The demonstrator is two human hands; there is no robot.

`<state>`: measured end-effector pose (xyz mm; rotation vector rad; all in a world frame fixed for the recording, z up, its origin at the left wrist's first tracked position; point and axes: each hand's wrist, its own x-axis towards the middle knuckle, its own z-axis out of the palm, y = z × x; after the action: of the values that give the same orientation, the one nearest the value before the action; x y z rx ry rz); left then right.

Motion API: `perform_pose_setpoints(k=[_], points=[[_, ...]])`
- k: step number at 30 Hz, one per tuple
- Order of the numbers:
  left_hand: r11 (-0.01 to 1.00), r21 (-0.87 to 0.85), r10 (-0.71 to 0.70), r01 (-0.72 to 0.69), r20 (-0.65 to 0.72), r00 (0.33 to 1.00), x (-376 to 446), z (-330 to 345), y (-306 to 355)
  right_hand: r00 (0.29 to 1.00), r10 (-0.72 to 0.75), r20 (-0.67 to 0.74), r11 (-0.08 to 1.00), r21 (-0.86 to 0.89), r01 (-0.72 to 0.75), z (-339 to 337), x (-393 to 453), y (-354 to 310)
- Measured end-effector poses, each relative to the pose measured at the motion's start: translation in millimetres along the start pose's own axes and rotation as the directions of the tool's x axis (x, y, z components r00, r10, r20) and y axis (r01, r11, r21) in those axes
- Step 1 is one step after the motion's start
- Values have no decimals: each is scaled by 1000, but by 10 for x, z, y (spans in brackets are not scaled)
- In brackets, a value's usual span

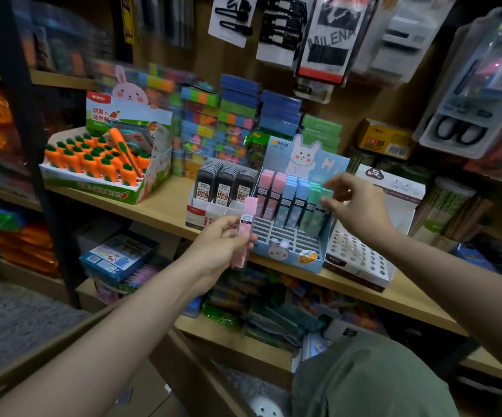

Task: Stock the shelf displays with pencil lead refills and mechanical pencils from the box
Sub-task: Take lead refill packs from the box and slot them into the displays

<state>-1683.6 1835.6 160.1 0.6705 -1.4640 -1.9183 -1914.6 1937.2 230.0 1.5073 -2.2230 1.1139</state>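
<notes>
The left hand (216,251) grips a pink lead refill case (245,233) upright, fingers curled round its lower half, in front of the shelf edge. The case is slim and pastel, with a dark label band at mid-height whose print is too small to read. The right hand (355,206) pinches the top of a green lead refill case (323,206) standing in the rear row of the blue bunny display box (292,254), beside blue and pink cases. The box's backboard shows a white rabbit and "Hi". To its left a display of black lead refill cases (225,185) reads "0.7" and "100". A carrot-shaped pen display (102,164) stands farther left on the wooden shelf (165,206). A hanging card above reads "MILENA" (331,37).
</notes>
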Motion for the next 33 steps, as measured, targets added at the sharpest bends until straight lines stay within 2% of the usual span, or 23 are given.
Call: perform_pose_setpoints(k=[7, 13, 18, 21, 23, 25, 26, 27, 29, 31, 33], points=[[999, -28, -31, 29, -39, 999, 12, 25, -40, 1000, 16, -2, 1000, 28, -16, 155, -11, -22], [1000, 21, -17, 17, -28, 999, 15, 59, -70, 996, 25, -81, 999, -38, -28, 288, -61, 16], [997, 71, 13, -12, -9, 1000, 13, 88, -93, 998, -15, -68, 996, -84, 9, 313, -55, -7], [994, 106, 41, -40, -6, 999, 8, 92, -105, 998, -13, -62, 998, -67, 9, 281, -117, -27], [987, 146, 68, -66, -8, 998, 8, 79, -110, 989, -43, -144, 998, -51, 36, 232, -199, -54], [973, 205, 110, -106, -6, 994, 10, 63, -120, 982, -29, -188, 997, 62, 41, 195, -264, -141], [964, 233, 133, -129, -1, 991, 12, 62, -122, 993, 11, -120, 986, 164, 8, 191, -278, -220], [954, 257, 156, -153, 7, 988, 11, 64, -122, 999, 47, 9, 965, 256, -47, 202, -287, -312], [925, 316, 213, -212, 31, 977, 11, 71, -125, 977, -6, 212, 959, 277, -54, 244, -296, -470], [884, 382, 271, -269, 49, 961, 13, 70, -123, 961, -103, 257, 975, 219, 46, 291, -302, -595], [867, 406, 297, -289, 45, 954, 18, 61, -125, 958, -124, 259, 973, 222, 66, 338, -298, -663]])
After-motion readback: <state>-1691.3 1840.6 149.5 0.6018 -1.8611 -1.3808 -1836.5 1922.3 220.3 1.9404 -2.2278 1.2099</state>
